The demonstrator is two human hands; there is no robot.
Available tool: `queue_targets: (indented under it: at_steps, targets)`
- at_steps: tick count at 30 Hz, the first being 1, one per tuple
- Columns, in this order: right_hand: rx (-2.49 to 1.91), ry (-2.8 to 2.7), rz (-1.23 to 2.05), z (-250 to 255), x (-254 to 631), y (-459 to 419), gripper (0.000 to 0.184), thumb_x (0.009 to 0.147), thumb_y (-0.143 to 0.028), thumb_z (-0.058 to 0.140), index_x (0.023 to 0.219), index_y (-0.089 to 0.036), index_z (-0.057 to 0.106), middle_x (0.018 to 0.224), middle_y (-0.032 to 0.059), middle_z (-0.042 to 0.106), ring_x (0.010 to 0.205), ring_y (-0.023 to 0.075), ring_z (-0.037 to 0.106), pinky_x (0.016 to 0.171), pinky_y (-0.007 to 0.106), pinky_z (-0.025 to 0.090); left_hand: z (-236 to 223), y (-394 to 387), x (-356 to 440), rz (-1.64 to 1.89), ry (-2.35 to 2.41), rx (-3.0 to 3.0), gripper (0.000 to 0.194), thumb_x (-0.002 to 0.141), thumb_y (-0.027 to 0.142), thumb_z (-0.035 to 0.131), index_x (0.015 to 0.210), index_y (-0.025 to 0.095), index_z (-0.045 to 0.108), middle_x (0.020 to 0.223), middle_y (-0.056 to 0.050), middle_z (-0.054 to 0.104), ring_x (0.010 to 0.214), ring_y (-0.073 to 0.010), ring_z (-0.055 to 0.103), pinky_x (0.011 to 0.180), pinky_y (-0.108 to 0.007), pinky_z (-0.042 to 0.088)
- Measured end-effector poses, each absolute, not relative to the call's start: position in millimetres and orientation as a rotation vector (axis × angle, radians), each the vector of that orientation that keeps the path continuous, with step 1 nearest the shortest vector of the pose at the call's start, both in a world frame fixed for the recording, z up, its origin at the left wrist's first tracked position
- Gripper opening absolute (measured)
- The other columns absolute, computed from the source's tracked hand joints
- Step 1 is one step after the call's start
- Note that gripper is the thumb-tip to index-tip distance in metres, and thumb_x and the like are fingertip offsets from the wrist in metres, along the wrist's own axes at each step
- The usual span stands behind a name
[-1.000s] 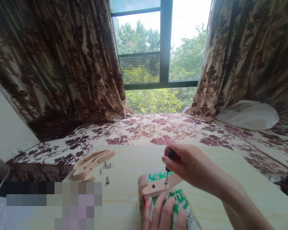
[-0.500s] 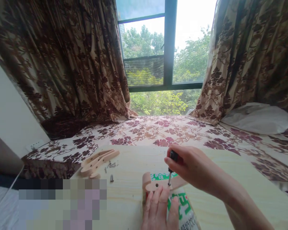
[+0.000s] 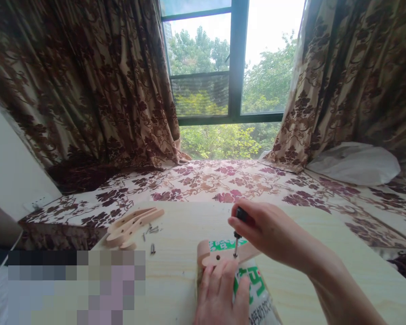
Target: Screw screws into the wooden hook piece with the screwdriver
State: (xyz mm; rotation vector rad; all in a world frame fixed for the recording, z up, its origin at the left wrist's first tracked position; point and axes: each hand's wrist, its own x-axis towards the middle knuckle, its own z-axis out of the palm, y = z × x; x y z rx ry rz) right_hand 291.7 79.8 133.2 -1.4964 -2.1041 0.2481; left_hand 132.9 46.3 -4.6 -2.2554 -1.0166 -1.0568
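The right hand (image 3: 267, 232) clamps its grip on a black-handled screwdriver (image 3: 237, 234) at the right hole (image 3: 235, 256) of the near, curved pale wooden piece (image 3: 225, 255), touched by the flat left hand (image 3: 219, 291), its left hole (image 3: 218, 257) seemingly unfilled, loose grey metal screws (image 3: 153, 248) at left.

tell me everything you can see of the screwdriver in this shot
The screwdriver has a black handle, partly hidden by fingers, and a slim, shiny shaft that looks like metal. It stands nearly upright, tip down, its top leaning slightly rightward in the view. The right hand grips the handle. The tip meets a small dark spot on a pale, wood-like piece, to the right of an open hole; its exact shape is too small to tell.
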Motion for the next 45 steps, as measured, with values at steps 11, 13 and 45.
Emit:
queue_targets:
  at_steps: [11,13,45]
  targets:
    - [-1.616,-2.003,0.145,124,285,94,0.027,0.09,-0.032,0.048,0.068,-0.022,0.038,0.06,-0.0003,0.054,0.056,0.014,0.046,0.056,0.027,0.028,-16,47,136,-1.117,-1.023,-2.259,0.031,0.094,0.015,0.034,0.102,0.026,0.061,0.117,-0.002,0.063,0.115,-0.0211,0.054,0.102,-0.041,0.04]
    - [-1.579,-2.022,0.183,126,286,91,0.026,0.09,-0.034,0.049,0.069,-0.021,0.042,0.06,-0.0013,0.054,0.056,0.0137,0.046,0.056,0.027,0.028,-19,49,140,-1.169,-1.019,-2.189,0.031,0.092,0.012,0.035,0.098,0.027,0.061,0.113,0.001,0.065,0.112,-0.0188,0.055,0.103,-0.038,0.038]
    - [-1.721,-2.503,-0.149,173,277,85,0.015,0.086,-0.026,0.058,0.076,-0.018,0.065,0.072,0.0049,0.069,0.063,0.0152,0.057,0.052,0.026,0.026,-21,54,136,-1.125,-0.989,-2.3,0.037,0.086,0.046,0.039,0.105,0.024,0.062,0.118,-0.007,0.064,0.111,-0.0274,0.057,0.095,-0.044,0.039]
